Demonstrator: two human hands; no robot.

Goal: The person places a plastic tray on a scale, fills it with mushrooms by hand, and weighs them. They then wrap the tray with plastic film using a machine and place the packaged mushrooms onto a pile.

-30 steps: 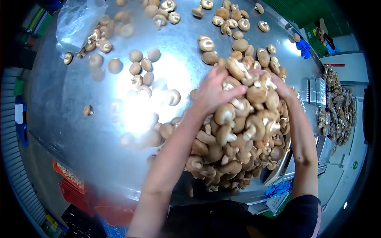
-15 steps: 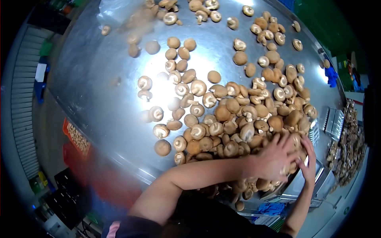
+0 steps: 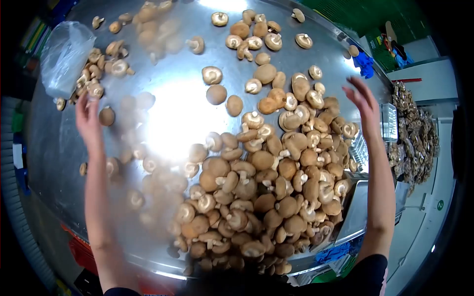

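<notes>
Brown mushrooms [image 3: 266, 202] lie heaped on the metal table [image 3: 54, 153], thickest in front of my body. My left hand [image 3: 89, 111] reaches to the far left, beside a small group of mushrooms [image 3: 118, 67] and a clear plastic bag [image 3: 66, 56]; its fingers are somewhat apart and it holds nothing visible. On the right, my right hand [image 3: 363, 98] is raised past the edge of the heap, fingers apart, with nothing in it. Several looser mushrooms [image 3: 254, 37] lie toward the far side. A blurred patch covers some mushrooms left of the heap.
Clear plastic trays [image 3: 388, 121] stand at the table's right edge, near a pile of packed dark goods [image 3: 414, 133]. A blue glove or cloth [image 3: 364, 65] lies at the upper right edge, another blue item [image 3: 333, 252] at the lower right. Red crates [image 3: 81, 251] sit below left.
My hands have left the right side of the heap and spread wide apart, the left to the far left, the right upward. The view has shifted, bringing the plastic bag more fully in.
</notes>
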